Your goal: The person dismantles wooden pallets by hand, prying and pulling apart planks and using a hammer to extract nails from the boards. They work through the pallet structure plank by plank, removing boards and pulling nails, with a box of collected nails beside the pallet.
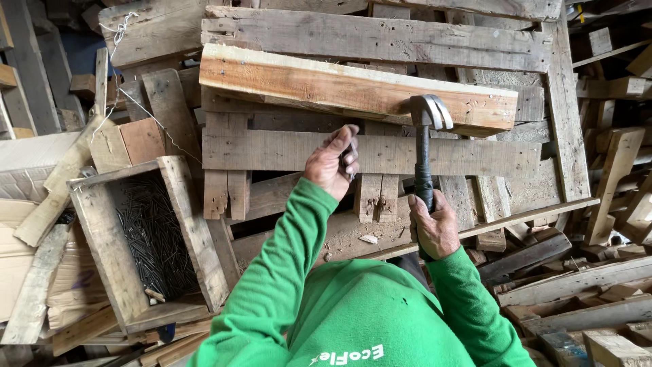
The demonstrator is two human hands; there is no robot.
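My right hand [435, 230] grips the black handle of a claw hammer [424, 160]. Its metal head [430, 112] is up against the lower edge of a fresh, light-coloured plank [326, 85] lying across a weathered wooden pallet [380, 156]. My left hand [331, 163] is raised over the pallet boards just below that plank, with its fingers pinched on thin dark nails [352, 155]. Both arms are in green sleeves.
An open wooden box [193, 224] holding many dark nails [149, 231] stands at the left. Loose boards and offcuts [577, 292] are piled at the right and along the back. Cardboard [20, 251] lies at the far left.
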